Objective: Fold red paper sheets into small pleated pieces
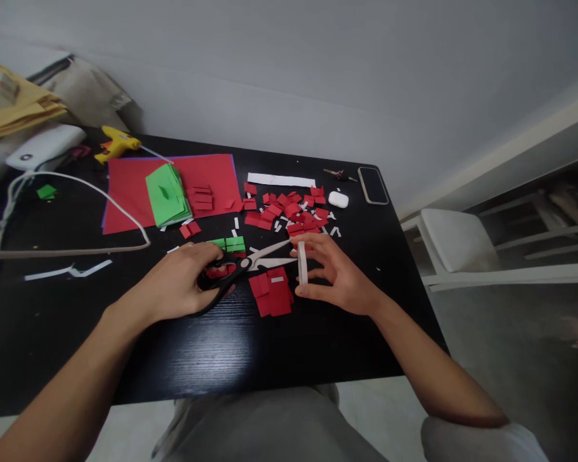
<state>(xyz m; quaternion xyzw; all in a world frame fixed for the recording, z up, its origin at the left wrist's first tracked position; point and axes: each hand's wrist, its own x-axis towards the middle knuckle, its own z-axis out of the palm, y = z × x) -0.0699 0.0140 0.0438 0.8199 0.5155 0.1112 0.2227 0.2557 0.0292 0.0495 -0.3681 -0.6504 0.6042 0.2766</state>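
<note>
My left hand grips the black handles of a pair of scissors, whose blades are spread apart and point right. My right hand pinches a narrow white paper strip held upright, just right of the blade tips. Between the hands lies a small stack of red paper rectangles on the black table. Just beyond the scissors sits a folded green piece.
Many small red and white paper scraps are scattered beyond the hands. Farther left lie a red sheet with a green paper stack, a yellow glue gun and a white cable. A phone, an earbud case and a white chair are at right.
</note>
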